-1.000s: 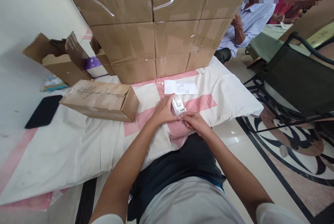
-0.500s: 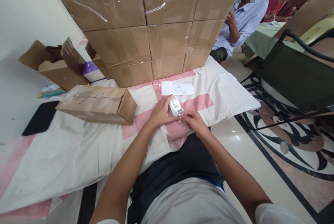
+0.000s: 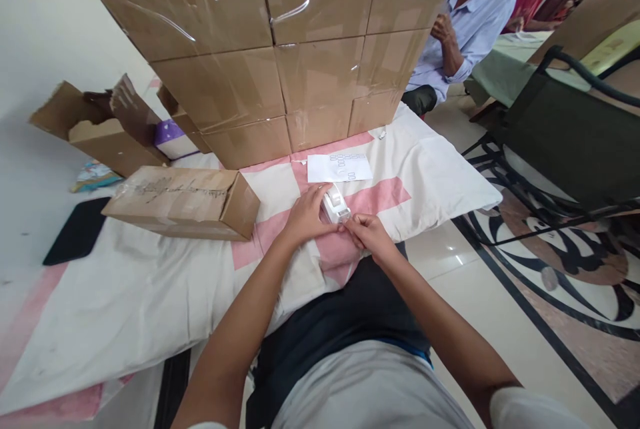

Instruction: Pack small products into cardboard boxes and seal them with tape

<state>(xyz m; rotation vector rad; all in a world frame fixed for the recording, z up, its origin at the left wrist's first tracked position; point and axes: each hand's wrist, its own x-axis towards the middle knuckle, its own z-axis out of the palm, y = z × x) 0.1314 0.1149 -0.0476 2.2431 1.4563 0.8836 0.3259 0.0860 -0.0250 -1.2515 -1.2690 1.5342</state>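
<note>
A white tape dispenser (image 3: 335, 205) with a roll of clear tape stands on the pink and white cloth. My left hand (image 3: 306, 217) wraps round its left side, thumb along the near end and fingers over the far end. At the dispenser's near, cutting end, my right hand (image 3: 369, 232) has its thumb and fingers pinched together. What sits in that pinch is too small to make out clearly; it is close to where the clear tape comes off. Just beyond the dispenser lies a white sheet of paper (image 3: 325, 168) with small printed outlines.
Stacked, taped cardboard boxes (image 3: 320, 76) rise behind the paper. To the left are a long closed carton (image 3: 175, 206), an open carton (image 3: 107, 139) and a black phone-like slab (image 3: 77, 230). A seated person (image 3: 463, 39) and a dark chair (image 3: 560, 129) are at right.
My right fingers have come closer to the dispenser's cutting end, and the clear strip that hung there shows less. My left hand keeps its hold. The view has shifted slightly.
</note>
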